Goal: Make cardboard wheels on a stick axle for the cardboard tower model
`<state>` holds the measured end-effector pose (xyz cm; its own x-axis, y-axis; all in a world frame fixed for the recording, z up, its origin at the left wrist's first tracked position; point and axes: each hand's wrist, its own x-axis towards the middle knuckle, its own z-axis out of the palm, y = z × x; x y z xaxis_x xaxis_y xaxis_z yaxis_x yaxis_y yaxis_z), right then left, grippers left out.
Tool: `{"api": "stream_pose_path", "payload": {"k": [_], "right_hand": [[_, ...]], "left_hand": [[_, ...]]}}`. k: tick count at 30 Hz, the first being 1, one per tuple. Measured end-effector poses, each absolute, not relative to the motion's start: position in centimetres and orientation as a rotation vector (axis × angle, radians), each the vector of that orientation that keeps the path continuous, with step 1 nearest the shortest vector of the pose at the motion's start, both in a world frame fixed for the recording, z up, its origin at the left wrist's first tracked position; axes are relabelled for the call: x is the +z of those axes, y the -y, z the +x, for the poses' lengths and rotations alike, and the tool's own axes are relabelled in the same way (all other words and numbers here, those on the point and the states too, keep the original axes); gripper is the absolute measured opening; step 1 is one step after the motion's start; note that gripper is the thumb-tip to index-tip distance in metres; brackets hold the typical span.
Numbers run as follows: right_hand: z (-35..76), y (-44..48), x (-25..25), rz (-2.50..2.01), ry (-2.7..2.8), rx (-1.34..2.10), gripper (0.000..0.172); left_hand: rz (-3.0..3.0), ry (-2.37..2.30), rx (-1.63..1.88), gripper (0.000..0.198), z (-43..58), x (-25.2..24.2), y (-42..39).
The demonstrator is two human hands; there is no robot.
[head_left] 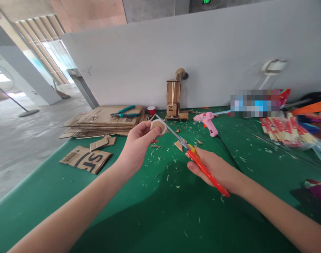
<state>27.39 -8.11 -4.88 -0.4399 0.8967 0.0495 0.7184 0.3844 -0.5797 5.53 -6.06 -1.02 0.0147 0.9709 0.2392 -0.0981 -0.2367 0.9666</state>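
Glue gun [208,122] and cardboard stack [102,117] near the counter's [139,214] far edge
Above mid-counter, our left fingers [151,134] pinch a cardboard disc [156,126]; our right fingers [198,172] clamp scissors [194,158], long axis slanting toward the far left corner.

Disc [157,125]: matt brown cardboard, paler rim. Scissors [190,149]: grey metal blades, glossy red plastic handle. Desk [52,196]: smooth green covering, plastic-looking, soft sheen. Cardboard stack [97,116]: matt, edges rough. Pliers [130,115]: dark metal head, teal plastic grips. Glue gun [209,122]: smooth pink plastic. Floor [44,121]: dull, concrete-like.
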Motion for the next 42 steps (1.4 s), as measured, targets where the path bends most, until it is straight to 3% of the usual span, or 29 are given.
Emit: {"api": "stream_pose_path", "payload": {"k": [15,42], "right_hand": [[27.8,7.6,-5.5,-1.35,2.264,0.742,0.029],[27.7,7.7,-5.4,-1.396,2.24,0.766,0.032]], "left_hand": [[1.453,-1.025,1.4,0.015,5.7,-1.8,6.1],[1.508,-0.976,1.405,0.009,5.9,-1.9,6.1]]}}
